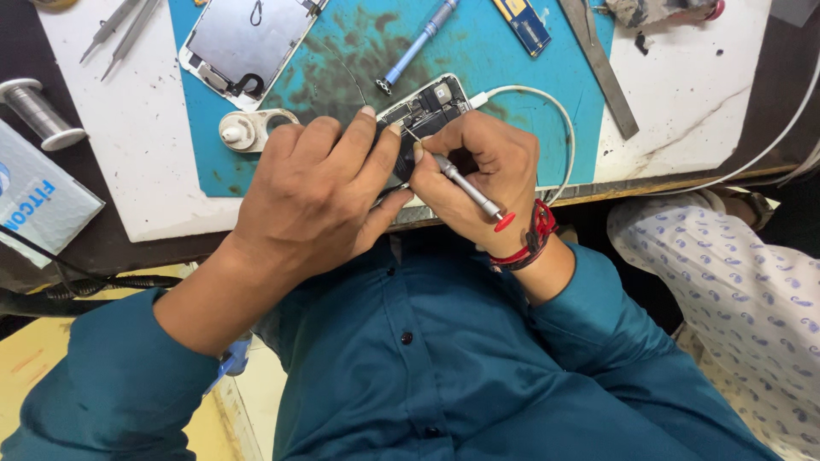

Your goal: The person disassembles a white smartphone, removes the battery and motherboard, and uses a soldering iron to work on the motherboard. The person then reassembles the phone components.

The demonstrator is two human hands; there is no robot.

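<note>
An opened phone body (427, 107) with its inner parts showing lies on a stained blue mat (359, 43). My left hand (316, 192) lies over the phone's near half and grips it, fingers across its side. My right hand (478, 175) is shut on a thin silver screwdriver (465, 183) with a red cap; its tip points into the phone's inside near my left fingertips. A white cable (547, 102) is plugged into the phone's far end and loops around behind my right hand. A red band sits on my right wrist.
On the mat lie a detached phone screen (243, 38), a blue-handled screwdriver (418, 43), a small blue circuit board (521, 24) and a white round part (243, 130). A metal ruler (602, 68), tweezers (120, 30) and a solder spool (34, 111) lie around. Another person in patterned cloth (735, 290) sits at right.
</note>
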